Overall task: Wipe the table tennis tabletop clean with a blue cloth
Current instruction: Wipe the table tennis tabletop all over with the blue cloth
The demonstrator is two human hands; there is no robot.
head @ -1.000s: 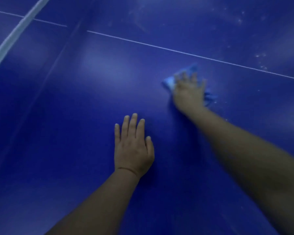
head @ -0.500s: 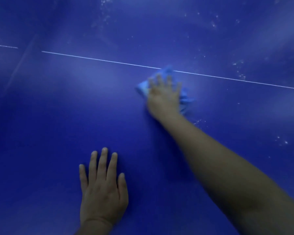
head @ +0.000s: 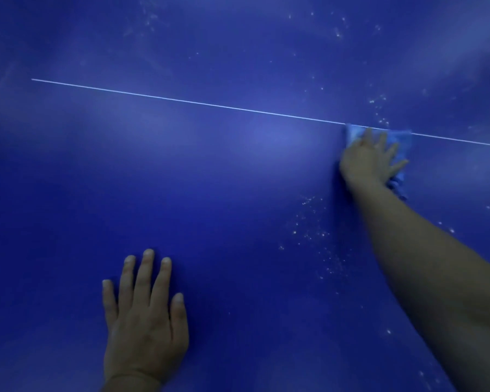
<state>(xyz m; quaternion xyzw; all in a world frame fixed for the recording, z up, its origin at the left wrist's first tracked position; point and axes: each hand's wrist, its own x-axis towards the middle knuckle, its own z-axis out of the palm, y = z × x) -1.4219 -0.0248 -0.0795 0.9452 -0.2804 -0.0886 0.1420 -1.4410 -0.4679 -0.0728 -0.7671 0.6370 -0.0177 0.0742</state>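
Observation:
The dark blue table tennis tabletop [head: 224, 193] fills the view. A thin white centre line [head: 187, 101] crosses it from left to right. My right hand [head: 369, 159] lies flat with spread fingers on a light blue cloth [head: 402, 142], pressing it onto the tabletop right at the white line. Cloth edges stick out beyond the fingertips and to the right of the hand. My left hand [head: 145, 315] rests flat on the tabletop at the lower left, fingers straight, holding nothing.
White dust specks [head: 314, 230] lie scattered on the tabletop below the cloth. More specks [head: 379, 108] sit beyond the line at the upper right and along the far part of the table.
My right hand has slid the cloth to the right along the white line. The view has shifted, so my left hand stays planted low on the left.

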